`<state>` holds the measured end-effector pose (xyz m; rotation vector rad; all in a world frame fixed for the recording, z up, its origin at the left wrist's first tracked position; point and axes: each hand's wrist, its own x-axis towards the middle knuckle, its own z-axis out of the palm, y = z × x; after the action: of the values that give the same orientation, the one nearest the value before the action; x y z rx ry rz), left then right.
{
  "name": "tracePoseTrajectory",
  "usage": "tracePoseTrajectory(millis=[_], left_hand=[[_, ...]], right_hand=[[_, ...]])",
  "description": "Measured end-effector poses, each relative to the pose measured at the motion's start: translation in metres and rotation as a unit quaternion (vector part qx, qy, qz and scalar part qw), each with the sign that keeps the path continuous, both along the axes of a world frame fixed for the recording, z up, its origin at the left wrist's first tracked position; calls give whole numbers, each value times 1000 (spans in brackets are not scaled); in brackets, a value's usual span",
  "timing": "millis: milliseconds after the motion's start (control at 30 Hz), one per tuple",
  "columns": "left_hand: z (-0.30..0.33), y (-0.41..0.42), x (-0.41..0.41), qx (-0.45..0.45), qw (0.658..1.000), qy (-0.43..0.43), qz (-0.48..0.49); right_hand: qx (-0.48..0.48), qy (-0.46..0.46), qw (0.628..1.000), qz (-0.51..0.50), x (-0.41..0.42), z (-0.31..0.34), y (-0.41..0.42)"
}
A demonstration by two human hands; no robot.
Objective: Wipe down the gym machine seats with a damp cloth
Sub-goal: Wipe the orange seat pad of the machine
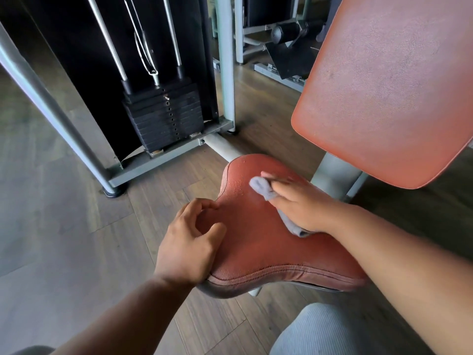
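Seat: I am working on the red padded seat [258, 242], which is sitting below the big red back pad [391, 85] and to the right of the black weight stack [163, 116]
Right hand: my right hand [304, 203] is pressing flat on the seat's far half, fingers clamped down over the grey cloth [263, 187]
Cloth: it is lying bunched on the seat under that hand, one end poking out past the fingertips, the other trailing out near the wrist
Left hand: my left hand [189, 242] is gripping the seat's left edge, fingers curled over the rim, holding nothing else
Droplets: small beads are showing on the seat's far left part, just beside the cloth, so I judge that patch is not yet wiped
Doing it well: I am thinking of spreading the cloth flatter, keeping the seat braced, then sweeping in overlapping passes from the far end toward the near seam
Edges: I am meaning to include the stitched border
Writing: I am seeing no brand, label or readable text anywhere
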<state>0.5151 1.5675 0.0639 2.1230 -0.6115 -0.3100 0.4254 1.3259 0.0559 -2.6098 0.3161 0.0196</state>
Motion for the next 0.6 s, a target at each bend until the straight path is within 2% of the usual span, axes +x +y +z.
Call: tracePoseTrajectory(millis=[100,167,233,367,500,600], left_hand=[[0,-1,0,-3,1000,3,3],[1,-1,0,-1,1000,4,7],[0,-1,1,-1,1000,4,10],[-1,-2,1,3,1000,5,9],[-1,-2,1,-4,1000,0,8],[1,-1,2,-5,1000,7,12]], right_hand=[[64,51,994,-66,-6,0,-31],[43,57,989,-129,17,5,-43],[8,34,990,-138,50,11,-43],[-28,47,995,-84,115,7,-25],[2,-9,1000,30,89,5,-10],[65,6,997,-34,60,8,-27]])
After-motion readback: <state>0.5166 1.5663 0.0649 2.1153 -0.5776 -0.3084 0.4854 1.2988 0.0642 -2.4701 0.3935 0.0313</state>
